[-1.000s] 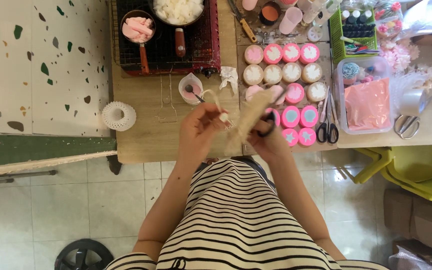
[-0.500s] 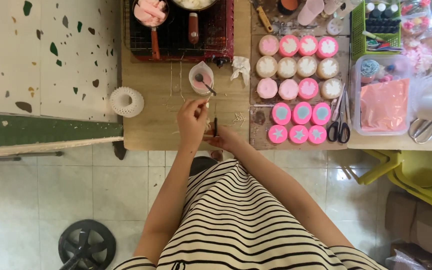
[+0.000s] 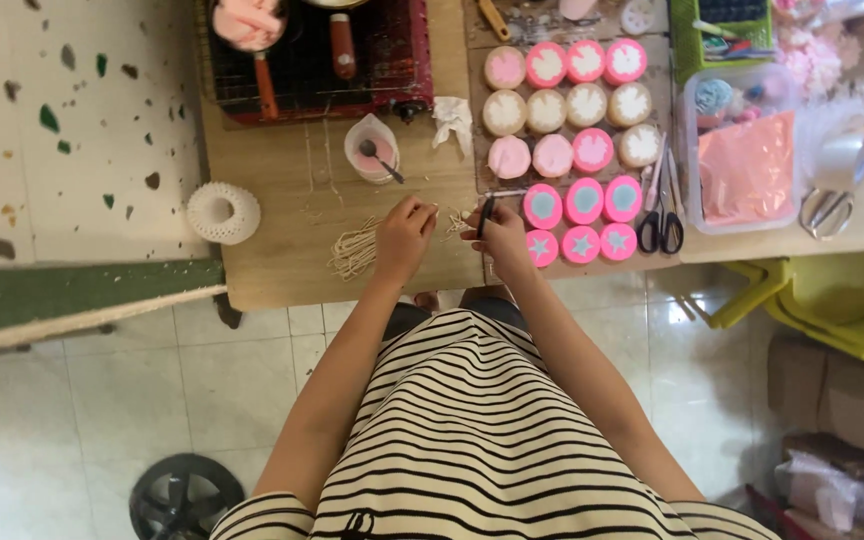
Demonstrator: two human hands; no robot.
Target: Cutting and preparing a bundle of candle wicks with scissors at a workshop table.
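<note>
The person in the striped shirt is standing at a wooden table [image 3: 282,270] and is looking down at both hands. The left hand [image 3: 404,235] is resting near the table's front edge, and its fingers are pinched together on some thin pale strings; exactly which string they are gripping I cannot tell. A small bundle of pale strings [image 3: 354,250] is lying on the table just beside this hand, on its left. The right hand [image 3: 497,235] is close to the left one, and its fingers are closed around a thin dark tool [image 3: 486,213] that is pointing up, away from the body.

Just to the right of the right hand, round pink and cream candles [image 3: 582,135] are sitting in rows on a board, some with star shapes on top. A pair of scissors [image 3: 664,210] is lying beside them. Behind the hands, a small cup with pink liquid [image 3: 372,150] is standing with a spoon inside. A red stove with pots [image 3: 322,60] is standing further back. A white ribbed ring [image 3: 222,212] is lying at the table's left edge.
</note>
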